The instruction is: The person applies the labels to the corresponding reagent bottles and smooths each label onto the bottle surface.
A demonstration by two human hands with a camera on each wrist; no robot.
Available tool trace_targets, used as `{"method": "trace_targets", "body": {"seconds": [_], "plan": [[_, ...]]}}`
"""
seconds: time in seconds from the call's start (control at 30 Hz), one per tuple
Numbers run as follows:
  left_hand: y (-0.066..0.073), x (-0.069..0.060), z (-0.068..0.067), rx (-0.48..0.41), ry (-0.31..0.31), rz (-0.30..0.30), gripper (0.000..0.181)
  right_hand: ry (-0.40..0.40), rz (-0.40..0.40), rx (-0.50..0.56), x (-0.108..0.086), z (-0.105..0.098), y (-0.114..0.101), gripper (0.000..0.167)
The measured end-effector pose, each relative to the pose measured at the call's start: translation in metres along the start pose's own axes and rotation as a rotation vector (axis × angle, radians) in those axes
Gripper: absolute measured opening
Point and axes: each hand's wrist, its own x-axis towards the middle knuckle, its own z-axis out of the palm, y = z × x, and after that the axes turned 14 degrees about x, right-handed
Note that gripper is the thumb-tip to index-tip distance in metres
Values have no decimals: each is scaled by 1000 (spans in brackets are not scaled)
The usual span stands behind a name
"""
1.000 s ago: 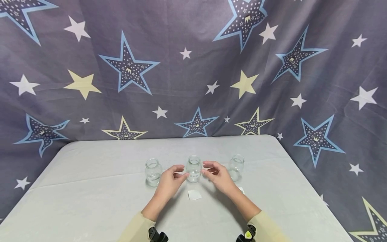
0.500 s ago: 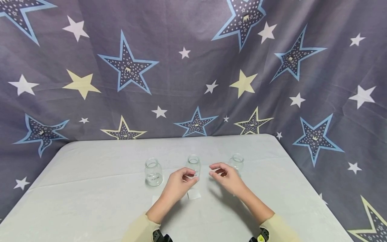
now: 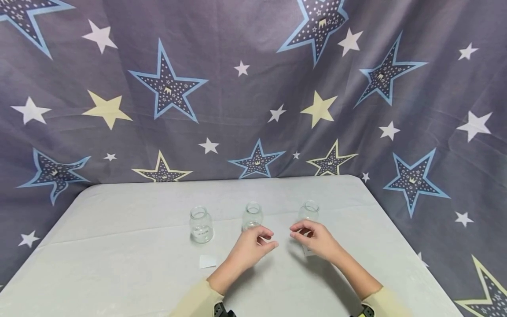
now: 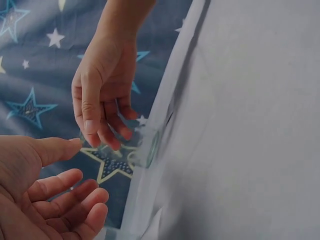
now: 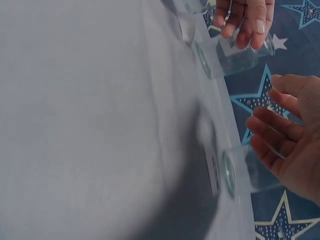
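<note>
left grip (image 3: 253, 246) and right grip (image 3: 317, 240) are loosely parted, both empty, the right before the right jar (image 3: 309, 210), the left before the middle jar (image 3: 252, 215); left jar (image 3: 201, 226) stands apart on the table (image 3: 119, 264); likely positioning at the right jar, where a hold calls for fingers round its sides

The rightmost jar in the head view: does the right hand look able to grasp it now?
Likely yes: the right hand is empty and close to the rightmost jar, and nothing upright seems to stand between them; only a paper slip lies before it on the table.
</note>
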Motion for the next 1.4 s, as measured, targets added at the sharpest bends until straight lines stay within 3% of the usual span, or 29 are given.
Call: {"method": "trace_targets", "body": {"seconds": [0.5,0.83,1.07,1.17,1.4], "plan": [[22,17,44,102,-100,31,24,-142,-20,-154,-16,-40,23,20],[31,29,69,165,-128,14,26,-183,-32,-252,-20,-47,27,25],[35,34,80,261,-128,-10,36,-189,13,-289,-19,-47,31,30],[37,36,83,318,-146,-41,39,-210,-4,-299,-18,-46,32,32],[41,36,86,380,-146,-78,31,-226,-29,-346,-16,-44,33,31]]}}
